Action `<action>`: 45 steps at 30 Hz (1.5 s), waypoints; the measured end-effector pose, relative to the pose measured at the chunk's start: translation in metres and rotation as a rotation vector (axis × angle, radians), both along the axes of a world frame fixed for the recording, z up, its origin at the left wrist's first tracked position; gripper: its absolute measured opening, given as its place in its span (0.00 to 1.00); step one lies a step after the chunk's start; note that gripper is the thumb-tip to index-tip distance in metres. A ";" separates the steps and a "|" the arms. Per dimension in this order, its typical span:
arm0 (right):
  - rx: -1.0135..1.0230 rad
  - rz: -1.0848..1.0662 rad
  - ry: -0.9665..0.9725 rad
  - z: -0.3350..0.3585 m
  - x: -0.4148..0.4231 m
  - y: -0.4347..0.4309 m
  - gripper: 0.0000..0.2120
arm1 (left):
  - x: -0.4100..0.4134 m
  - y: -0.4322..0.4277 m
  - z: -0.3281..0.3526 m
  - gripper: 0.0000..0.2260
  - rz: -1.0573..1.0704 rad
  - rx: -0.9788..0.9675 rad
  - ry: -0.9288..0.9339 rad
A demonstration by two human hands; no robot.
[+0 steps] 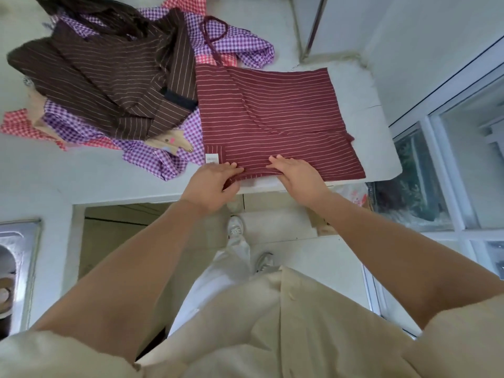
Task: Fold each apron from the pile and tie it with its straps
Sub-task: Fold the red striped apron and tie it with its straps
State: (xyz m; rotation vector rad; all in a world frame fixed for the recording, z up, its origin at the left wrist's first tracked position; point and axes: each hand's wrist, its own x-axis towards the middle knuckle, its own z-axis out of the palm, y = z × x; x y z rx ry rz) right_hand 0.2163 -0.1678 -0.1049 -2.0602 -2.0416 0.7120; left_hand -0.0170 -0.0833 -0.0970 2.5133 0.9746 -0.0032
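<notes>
A maroon apron (278, 115) with thin pale stripes lies folded flat on the pale counter (381, 148), a white label near its front left corner. My left hand (211, 184) grips the apron's near edge, thumb under the cloth. My right hand (296, 174) rests beside it on the same edge with fingers laid over the fabric. A dark maroon strap (211, 34) loops away from the apron's far left corner. To the left sits the pile: a brown striped apron (109, 80) on top of purple checked (240, 45) and red checked (16, 124) aprons.
The counter ends just right of the apron, beside a window frame (441, 165). A steel sink (16, 268) is at the lower left. Below the counter's front edge are the tiled floor and my feet (236, 227).
</notes>
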 end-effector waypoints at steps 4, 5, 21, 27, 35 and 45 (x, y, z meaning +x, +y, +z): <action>-0.063 -0.197 0.254 0.021 0.015 0.001 0.10 | -0.016 0.018 0.006 0.49 -0.220 0.170 0.238; -0.092 -0.218 0.283 0.025 0.019 0.003 0.11 | -0.018 0.024 0.006 0.50 -0.241 0.159 0.274; -0.301 -0.173 0.203 0.050 0.068 0.010 0.13 | 0.016 0.037 0.002 0.17 0.562 -0.567 -0.384; -0.106 -0.504 0.216 0.038 0.103 -0.034 0.10 | 0.014 0.034 0.006 0.15 0.623 -0.561 -0.388; 0.048 -0.721 0.547 0.023 0.086 -0.038 0.09 | -0.002 0.044 -0.002 0.16 0.705 -0.601 -0.402; 0.137 -0.702 0.225 0.006 0.088 -0.014 0.15 | -0.021 0.047 -0.009 0.23 0.541 -0.578 -0.339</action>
